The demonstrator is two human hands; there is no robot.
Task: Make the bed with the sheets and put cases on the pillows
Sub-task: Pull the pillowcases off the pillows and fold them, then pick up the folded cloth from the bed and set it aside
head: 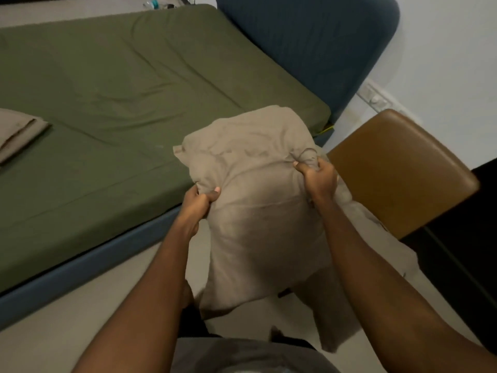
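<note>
A: Status check. Bed first.

B: Green sheet (121, 90) is on the mattress and pulled over both corners in view at the headboard (309, 44) end. Creases run across the middle. No top sheet spread, no pillow lying on it.

A: The thing in hand?

B: Taupe case (255, 162), held in the air over the floor (67, 319), between the bed's edge and the brown chair (398, 170). The far half is bulky, the near half hangs slack toward the person. Judgement: a pillow is inside, part way in. The pillow itself is hidden by the cloth.

A: Hands?

B: Left hand (200, 203) grips a fold of the case on its left side, thumb on top, fingers curled under. Right hand (317, 179) has a bunch of cloth clenched on the right side, a little farther from the person than the left.

A: Anything else on the bed?

B: A folded taupe cloth (18, 133) at the left edge of view, lying on the sheet, well apart from the case. Same colour, so possibly a second case or a sheet; cannot tell which.

A: Progress?

B: Judged: bottom sheet done bar smoothing. First pillow mid-casing: seat it fully, close the slack end, lay it by the headboard. The folded cloth is untouched. Roughly halfway.
</note>
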